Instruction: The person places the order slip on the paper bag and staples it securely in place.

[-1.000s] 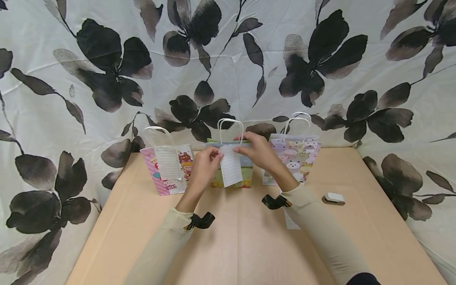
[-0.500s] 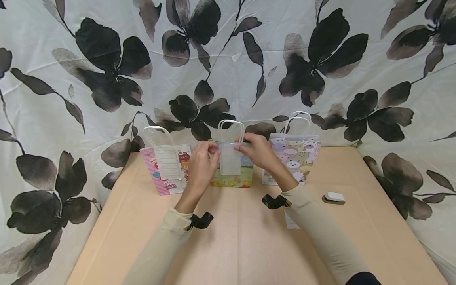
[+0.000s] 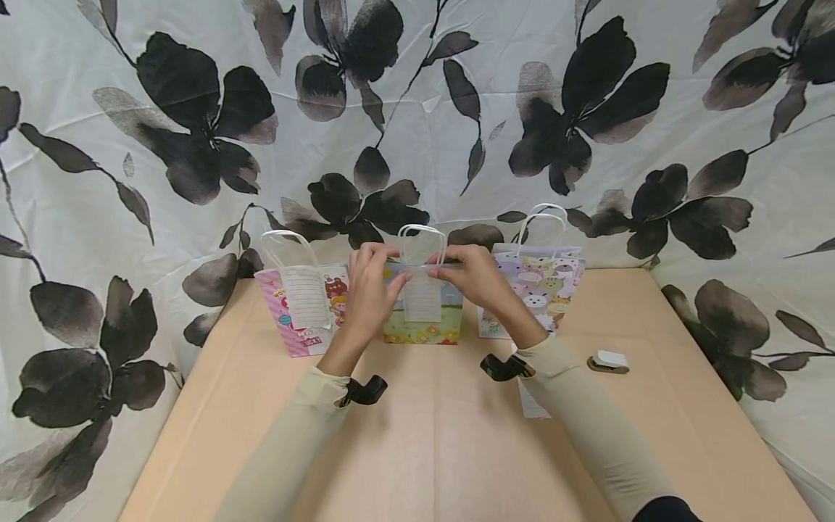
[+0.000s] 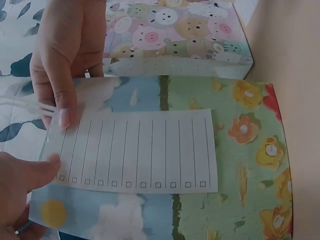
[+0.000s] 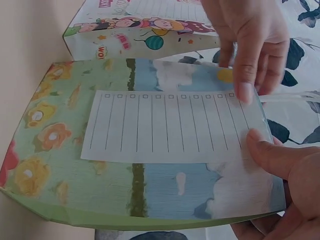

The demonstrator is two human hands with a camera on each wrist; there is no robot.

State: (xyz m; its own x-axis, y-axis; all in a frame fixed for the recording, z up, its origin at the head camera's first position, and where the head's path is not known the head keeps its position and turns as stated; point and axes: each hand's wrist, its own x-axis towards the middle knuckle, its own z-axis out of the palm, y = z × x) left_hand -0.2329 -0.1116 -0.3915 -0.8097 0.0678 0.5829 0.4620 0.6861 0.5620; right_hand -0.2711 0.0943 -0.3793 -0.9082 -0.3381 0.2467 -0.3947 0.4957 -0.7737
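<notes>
A lined checklist slip [image 3: 422,299] with small boxes along one side lies flat against the front of the middle gift bag [image 3: 424,332], which has a blue sky and flowers on it. My left hand [image 3: 370,290] pinches the bag's top rim, its thumb on the slip's upper corner. From the other side my right hand [image 3: 479,277] pinches the same rim, thumb on the slip and fingers behind the bag. Both thumbs [image 5: 262,150] show on the slip in the right wrist view. Fingertips behind the rim are mostly hidden. White handles [image 3: 424,230] rise between the hands.
Left of the hands stands a pink gift bag [image 3: 293,342] with a similar slip [image 3: 306,297] on it. An animal-print gift bag [image 3: 541,286] stands to the right. A small stapler [image 3: 608,361] and a paper strip [image 3: 533,406] lie on the table [image 3: 417,449].
The slip hung tilted from the left fingers and now lies straight against the bag. My left hand has shifted up, its fingers now over the rim. The right hand has barely moved.
</notes>
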